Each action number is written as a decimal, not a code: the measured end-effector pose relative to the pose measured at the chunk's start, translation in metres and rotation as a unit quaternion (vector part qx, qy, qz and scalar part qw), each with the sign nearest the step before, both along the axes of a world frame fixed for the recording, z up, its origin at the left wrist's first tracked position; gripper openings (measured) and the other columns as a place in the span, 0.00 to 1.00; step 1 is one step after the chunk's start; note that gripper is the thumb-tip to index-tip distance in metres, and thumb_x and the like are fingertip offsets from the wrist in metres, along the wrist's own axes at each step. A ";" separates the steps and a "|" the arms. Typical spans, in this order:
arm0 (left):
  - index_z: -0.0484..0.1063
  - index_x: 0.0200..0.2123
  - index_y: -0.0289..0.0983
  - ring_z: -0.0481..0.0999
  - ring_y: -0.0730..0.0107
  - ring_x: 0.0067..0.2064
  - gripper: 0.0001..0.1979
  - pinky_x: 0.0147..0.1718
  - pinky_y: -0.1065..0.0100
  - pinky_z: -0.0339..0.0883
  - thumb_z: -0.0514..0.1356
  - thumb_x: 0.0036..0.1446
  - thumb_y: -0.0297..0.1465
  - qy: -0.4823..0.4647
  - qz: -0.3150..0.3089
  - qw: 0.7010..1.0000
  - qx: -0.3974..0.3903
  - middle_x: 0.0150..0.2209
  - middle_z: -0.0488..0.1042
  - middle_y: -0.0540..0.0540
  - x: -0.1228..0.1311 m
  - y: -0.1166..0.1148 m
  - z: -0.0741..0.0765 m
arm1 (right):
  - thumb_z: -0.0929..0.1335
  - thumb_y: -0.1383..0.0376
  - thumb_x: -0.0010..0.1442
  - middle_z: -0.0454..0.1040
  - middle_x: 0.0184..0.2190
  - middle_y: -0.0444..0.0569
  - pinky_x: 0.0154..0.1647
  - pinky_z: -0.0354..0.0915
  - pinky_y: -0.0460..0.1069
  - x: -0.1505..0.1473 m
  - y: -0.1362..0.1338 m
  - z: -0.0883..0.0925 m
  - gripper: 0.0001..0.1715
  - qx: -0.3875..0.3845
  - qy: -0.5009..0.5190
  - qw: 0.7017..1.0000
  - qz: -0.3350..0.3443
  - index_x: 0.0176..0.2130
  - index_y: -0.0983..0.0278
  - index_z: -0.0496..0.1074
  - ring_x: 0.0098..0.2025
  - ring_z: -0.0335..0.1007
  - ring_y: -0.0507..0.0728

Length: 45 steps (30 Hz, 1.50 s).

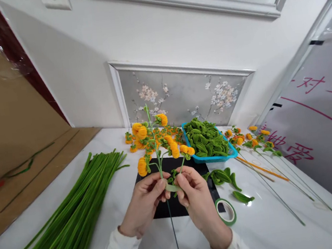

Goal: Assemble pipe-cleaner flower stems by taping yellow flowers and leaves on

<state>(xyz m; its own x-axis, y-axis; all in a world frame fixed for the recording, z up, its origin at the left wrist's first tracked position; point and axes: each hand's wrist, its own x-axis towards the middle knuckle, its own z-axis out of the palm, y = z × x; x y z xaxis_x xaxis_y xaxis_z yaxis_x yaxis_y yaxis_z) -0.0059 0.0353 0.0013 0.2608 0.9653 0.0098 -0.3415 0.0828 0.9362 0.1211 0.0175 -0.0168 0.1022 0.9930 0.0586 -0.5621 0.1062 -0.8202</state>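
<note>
My left hand is closed in a pinch on the thin green stem of a flower branch, which stands upright with several orange pompom-like blooms. Below the fingers the bare dark stem runs down toward me. A pale green strip of floral tape spans the gap between both hands. My right hand pinches the strip's other end; a small stem with an orange flower also reaches its fingertips. Behind the hands lies a black mat, partly covered. A roll of green tape rests by my right wrist.
Long green fuzzy stems lie bundled at left. A blue basket holds many green fuzzy leaves; loose leaves lie before it. Orange flower heads are piled behind the branch. Finished-looking flower stems and an orange stick lie at right.
</note>
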 end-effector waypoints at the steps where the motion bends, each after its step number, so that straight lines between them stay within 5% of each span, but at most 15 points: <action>1: 0.77 0.34 0.36 0.68 0.78 0.24 0.10 0.23 0.76 0.62 0.67 0.49 0.35 -0.002 0.004 1.000 -0.001 0.22 0.69 0.52 0.000 0.000 0.000 | 0.71 0.59 0.54 0.61 0.22 0.37 0.12 0.47 0.39 0.000 0.000 0.000 0.13 -0.006 0.004 1.000 0.010 0.39 0.61 0.70 0.16 0.52 0.43; 13: 0.73 0.28 0.37 0.69 0.80 0.22 0.09 0.22 0.77 0.64 0.69 0.45 0.32 -0.044 0.023 0.999 0.001 0.23 0.69 0.54 0.003 -0.006 0.003 | 0.74 0.60 0.51 0.65 0.22 0.39 0.12 0.42 0.38 -0.002 0.000 -0.005 0.17 -0.056 0.072 0.993 0.081 0.40 0.63 0.70 0.16 0.53 0.42; 28: 0.77 0.29 0.35 0.70 0.80 0.22 0.08 0.21 0.80 0.63 0.69 0.46 0.32 -0.062 -0.022 0.997 -0.028 0.21 0.70 0.53 0.002 -0.005 -0.001 | 0.73 0.58 0.52 0.60 0.24 0.36 0.14 0.41 0.40 0.002 0.000 -0.006 0.19 -0.039 0.023 0.999 -0.001 0.42 0.62 0.69 0.15 0.47 0.40; 45: 0.72 0.27 0.35 0.73 0.79 0.21 0.09 0.19 0.81 0.66 0.69 0.47 0.31 -0.118 -0.068 0.990 -0.039 0.24 0.72 0.52 0.002 -0.011 0.004 | 0.73 0.59 0.51 0.64 0.24 0.37 0.15 0.46 0.39 -0.007 -0.002 -0.007 0.20 -0.062 0.019 0.997 0.045 0.42 0.63 0.67 0.17 0.57 0.42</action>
<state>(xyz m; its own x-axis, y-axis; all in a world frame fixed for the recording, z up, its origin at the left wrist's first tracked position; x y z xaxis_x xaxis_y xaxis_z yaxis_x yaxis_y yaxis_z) -0.0035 0.0247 0.0057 0.3880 0.9216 0.0131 -0.5301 0.2115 0.8211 0.1137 0.0159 -0.0241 0.0112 0.9976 -0.0683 -0.5957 -0.0482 -0.8018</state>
